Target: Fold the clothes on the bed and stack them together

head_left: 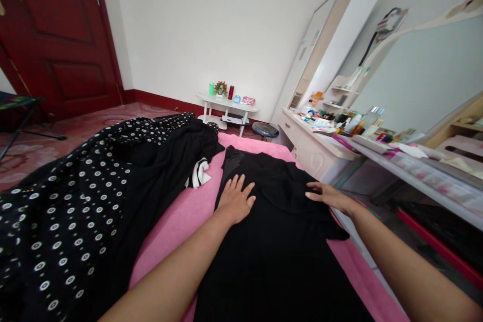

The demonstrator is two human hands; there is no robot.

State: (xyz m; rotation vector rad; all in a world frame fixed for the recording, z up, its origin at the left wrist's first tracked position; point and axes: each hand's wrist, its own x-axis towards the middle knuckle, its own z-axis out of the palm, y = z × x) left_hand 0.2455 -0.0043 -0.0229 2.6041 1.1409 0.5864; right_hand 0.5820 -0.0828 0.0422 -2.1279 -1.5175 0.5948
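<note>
A black garment (279, 241) lies spread out over a pink cover (173, 231). It has what looks like a short sleeve reaching out at the right. My left hand (236, 199) rests flat on its upper left part, fingers spread. At the garment's right side, my right hand (328, 196) touches the cloth with its fingers stretched out and apart. Neither hand grips anything. Left of the garment lies a heap of black clothing with white ring dots (86, 206). A small white and black striped cloth (198, 173) pokes out beside that heap.
A white dressing table (313, 156) crowded with bottles stands at the right, under a large mirror (426, 70). Beyond the pink cover are a round stool (265, 129) and a low white table (226, 103). A folding seat (22, 103) stands by the red door (71, 35).
</note>
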